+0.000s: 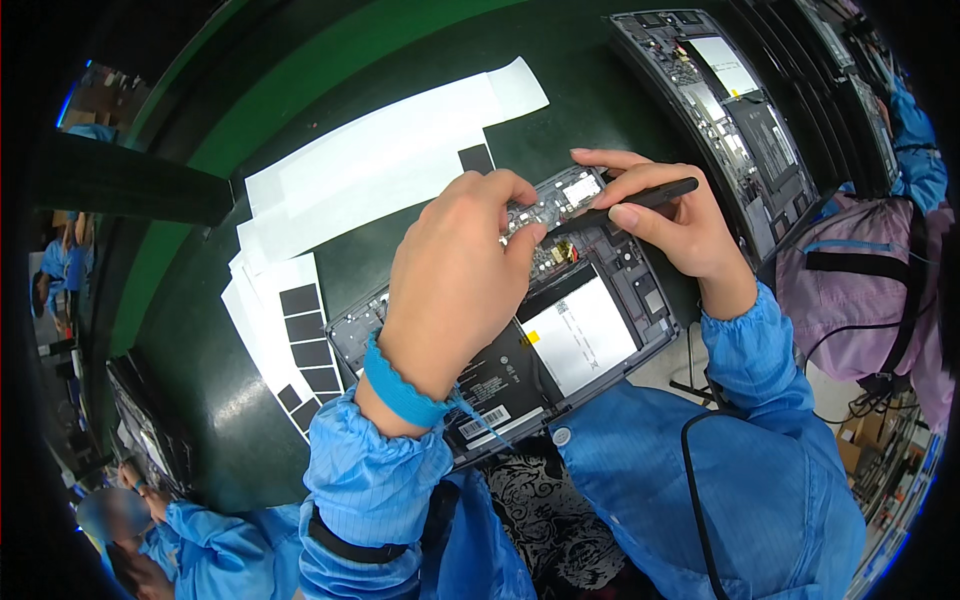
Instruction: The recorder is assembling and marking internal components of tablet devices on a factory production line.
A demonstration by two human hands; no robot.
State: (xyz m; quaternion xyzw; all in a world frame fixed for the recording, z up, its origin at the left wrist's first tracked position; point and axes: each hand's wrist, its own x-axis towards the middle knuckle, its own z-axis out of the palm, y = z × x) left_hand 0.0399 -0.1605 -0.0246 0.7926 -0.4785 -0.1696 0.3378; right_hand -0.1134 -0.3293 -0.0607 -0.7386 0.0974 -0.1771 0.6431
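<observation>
An opened device chassis [650, 268], like that of a laptop or tablet, lies at the table's near edge. In it are a black battery [497, 385] and a silver-white label-covered block [582, 335]. A small circuit board [563, 200] shows at its far side, looking slightly raised. My left hand [450, 270] pinches the board's left part between thumb and fingers, and covers some of the chassis. With my right hand [680, 220] I grip a slim black stick-like tool [655, 195]. Its tip points left to the board; its exact end is hard to make out.
White paper sheets [370, 140] and a sheet with black rectangular pieces [310, 340] lie on the dark green table [215, 420]. Another opened chassis [720, 110] lies at the far right. A pink bag [850, 270] is beside me. A person in blue [215, 545] sits at lower left.
</observation>
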